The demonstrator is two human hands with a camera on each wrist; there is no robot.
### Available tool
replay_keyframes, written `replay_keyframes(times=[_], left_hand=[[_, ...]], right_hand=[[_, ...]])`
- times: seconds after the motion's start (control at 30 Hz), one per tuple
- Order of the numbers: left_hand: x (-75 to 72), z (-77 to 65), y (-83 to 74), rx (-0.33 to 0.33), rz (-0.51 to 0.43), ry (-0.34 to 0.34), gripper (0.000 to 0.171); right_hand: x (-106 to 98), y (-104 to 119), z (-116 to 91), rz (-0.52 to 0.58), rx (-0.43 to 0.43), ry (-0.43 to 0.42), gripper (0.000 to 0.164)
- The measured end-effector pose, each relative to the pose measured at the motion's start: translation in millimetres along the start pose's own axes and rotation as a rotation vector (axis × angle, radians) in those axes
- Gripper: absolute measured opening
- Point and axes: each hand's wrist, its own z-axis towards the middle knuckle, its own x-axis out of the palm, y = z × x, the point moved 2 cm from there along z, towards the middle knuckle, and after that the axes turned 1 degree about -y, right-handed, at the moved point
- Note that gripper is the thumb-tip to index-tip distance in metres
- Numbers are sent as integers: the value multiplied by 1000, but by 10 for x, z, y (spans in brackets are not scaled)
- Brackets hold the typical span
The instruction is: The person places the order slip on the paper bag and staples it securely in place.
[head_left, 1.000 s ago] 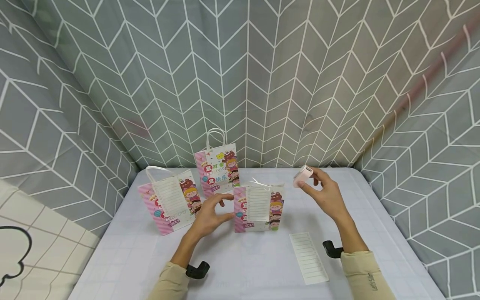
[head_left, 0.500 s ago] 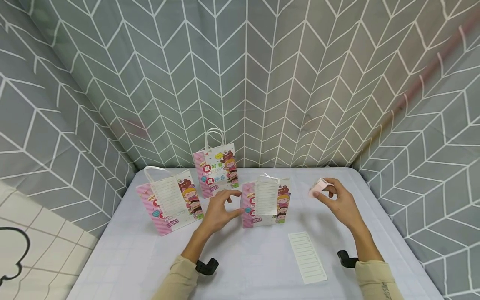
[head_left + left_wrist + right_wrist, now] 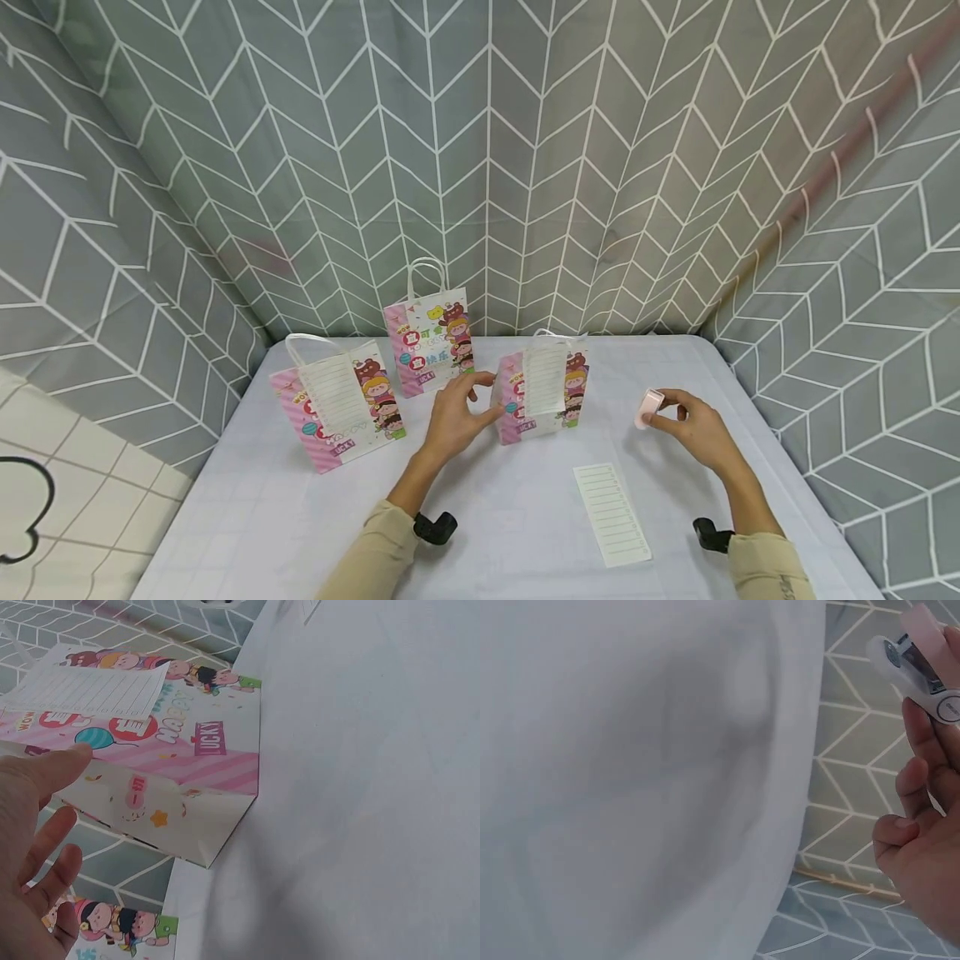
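My left hand [image 3: 457, 417] holds a pink and white paper gift bag [image 3: 517, 423] by its left side. In the left wrist view the thumb [image 3: 71, 761] lies on the printed front; the index finger's contact behind is hidden. A lined white paper strip [image 3: 545, 385] hangs over the bag's front, below its handle. On the right, my right hand [image 3: 693, 429] pinches a small pink and white stapler [image 3: 648, 408] above the table, apart from the bag. In the right wrist view the stapler [image 3: 922, 656] is partly cut off at the frame edge.
A second gift bag [image 3: 330, 446] with a lined strip [image 3: 339, 393] stands at left. Behind it is a third bag [image 3: 420, 379], upright. A loose lined strip [image 3: 612, 515] lies on the white table [image 3: 525, 533]. Patterned curtains [image 3: 525, 167] hang behind and beside the table.
The left hand and the held bag have moved right and slightly away, and the bag has turned a little. The right hand has carried the stapler right and lower, nearer the table.
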Motion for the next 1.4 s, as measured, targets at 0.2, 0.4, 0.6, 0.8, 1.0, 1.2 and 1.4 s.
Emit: replay_keyframes(times=[0.2, 0.4, 0.6, 0.8, 1.0, 1.2, 1.4], left_hand=[[109, 73, -15, 11, -31, -4, 52], [199, 146, 11, -18, -63, 9, 52], [261, 189, 2, 2, -50, -6, 52], [326, 212, -22, -2, -49, -17, 53], [386, 222, -35, -18, -39, -27, 53], [418, 238, -62, -36, -25, -19, 52], [422, 245, -78, -46, -19, -10, 53]], right_hand=[[57, -160, -37, 37, -16, 35, 59], [98, -238, -55, 86, 41, 86, 61], [99, -247, -67, 90, 77, 111, 62], [112, -283, -84, 89, 110, 150, 63], [135, -326, -105, 108, 146, 190, 66], [141, -362, -122, 84, 146, 197, 68], [132, -383, -137, 76, 149, 219, 68]])
